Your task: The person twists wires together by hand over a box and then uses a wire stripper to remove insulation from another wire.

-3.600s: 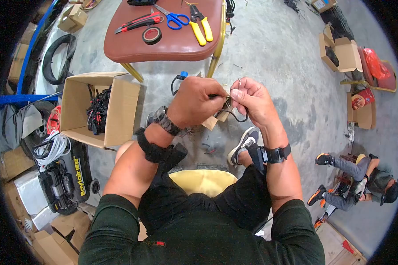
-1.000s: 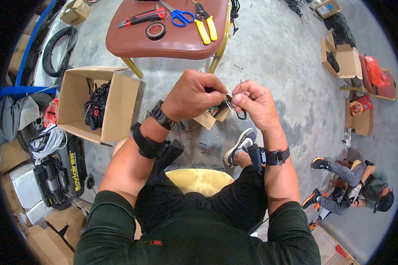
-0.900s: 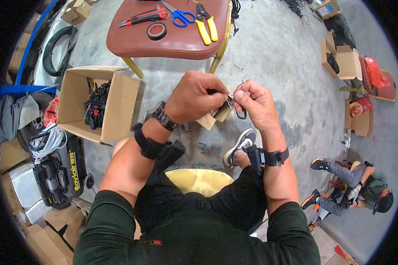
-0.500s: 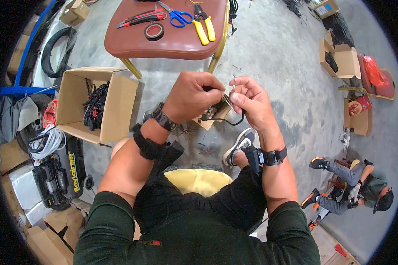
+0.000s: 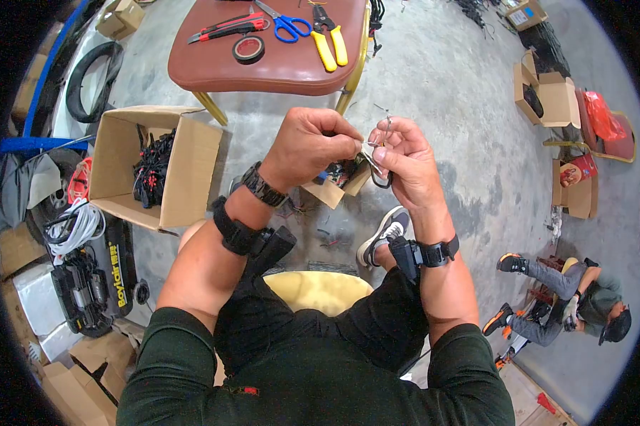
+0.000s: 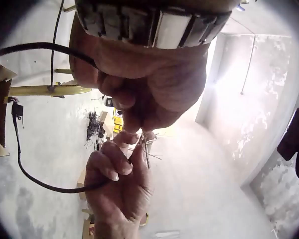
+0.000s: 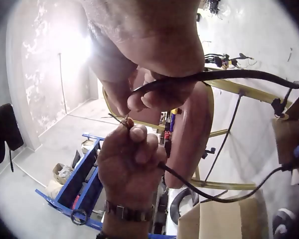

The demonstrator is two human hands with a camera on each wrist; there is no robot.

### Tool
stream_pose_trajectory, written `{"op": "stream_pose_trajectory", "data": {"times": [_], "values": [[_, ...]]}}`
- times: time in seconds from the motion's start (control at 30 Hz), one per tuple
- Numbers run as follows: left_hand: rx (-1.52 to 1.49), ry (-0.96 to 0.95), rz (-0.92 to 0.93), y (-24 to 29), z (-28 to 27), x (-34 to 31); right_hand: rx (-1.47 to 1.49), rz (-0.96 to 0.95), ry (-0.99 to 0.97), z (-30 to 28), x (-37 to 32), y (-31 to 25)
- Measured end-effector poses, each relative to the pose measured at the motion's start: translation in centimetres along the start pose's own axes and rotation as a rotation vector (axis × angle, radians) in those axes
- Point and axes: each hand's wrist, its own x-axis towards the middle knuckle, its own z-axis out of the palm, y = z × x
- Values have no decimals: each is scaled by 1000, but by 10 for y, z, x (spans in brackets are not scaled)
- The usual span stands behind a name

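Note:
My left hand [image 5: 309, 145], with a watch on its wrist, pinches the end of a black cable [image 7: 214, 198] between thumb and curled fingers. Facing it, fingertips close together, my right hand [image 5: 411, 165] grips a second black cable [image 6: 50, 188]. Thin bare wire strands [image 6: 146, 149] fan out between the two sets of fingertips in the left wrist view. From the right hand, a short strand sticks up past the fingers in the head view. The cable parts inside both palms are hidden by the fingers.
Ahead stands a brown chair seat [image 5: 277, 74] with a utility knife [image 5: 228, 28], blue scissors [image 5: 288, 28], black tape [image 5: 249, 50] and yellow-handled wire strippers [image 5: 328, 46]. A carton [image 5: 196, 170] of black cables sits left; a small carton [image 5: 327, 193] lies below my hands. Another person [image 5: 576, 287] sits right.
Both hands have risen slightly, still close together. The black cable under the right hand shifts between a stretched curve and a tight loop; pale strands now show more between the fingertips.

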Motion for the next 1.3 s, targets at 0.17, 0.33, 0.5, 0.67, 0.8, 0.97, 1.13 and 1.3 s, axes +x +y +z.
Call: {"op": "stream_pose_trajectory", "data": {"times": [0.17,0.33,0.5,0.67,0.8,0.97,1.13,1.3], "values": [[-2,3,-7,-4,0,1,-116,-29,46,-1,0,2],[21,26,-4,-3,2,0,-252,-25,74,0,0,0],[68,36,25,-4,5,-2,-423,4,106,3,-1,-4],[190,9,106,-4,5,-3,-482,139,111,4,-1,-8],[483,-39,375,1,2,-1,-384,265,40,-6,0,-8],[752,-36,667,1,4,2,-100,416,-80,-13,2,-13],[451,-21,396,-4,-1,2,-178,336,-61,-2,-3,-15],[252,12,101,-1,-4,1,-324,133,-7,11,-5,-7]]}}
